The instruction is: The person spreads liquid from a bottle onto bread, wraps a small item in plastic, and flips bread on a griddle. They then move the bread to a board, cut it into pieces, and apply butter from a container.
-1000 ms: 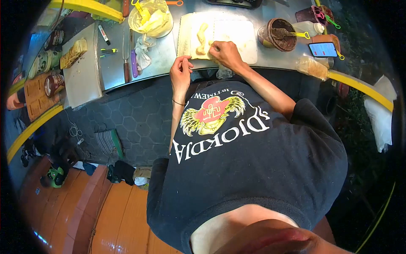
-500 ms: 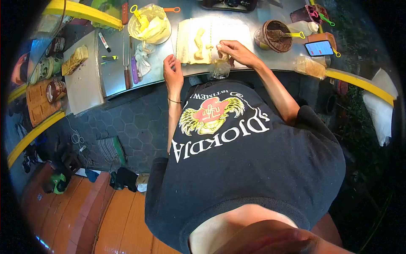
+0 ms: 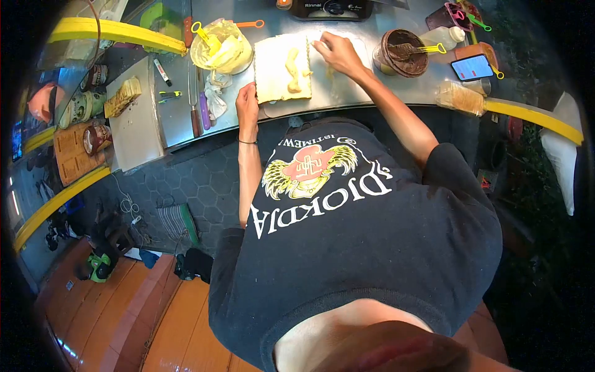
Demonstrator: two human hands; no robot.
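Note:
A pale slab of bread lies opened flat on the metal counter, with a thick squiggle of yellow paste on its right half. My left hand is at the bread's lower left edge, fingers closed on that edge. Beside the upper right edge is my right hand, its fingers curled inward. Whether those fingertips hold anything is hidden. Left of the bread stands a tub of yellow spread with a yellow-handled spreader in it. To the right is a tub of brown spread.
A stove stands at the back. Knives, a purple-handled one among them, lie on the left, near crumpled plastic, a marker and a board. On the right are a phone and bagged bread.
The clear plastic bag under my right hand is no longer visible. That hand has moved up and slightly right. My left hand has closed at the bread's edge, and the bread sits slightly lower and further left.

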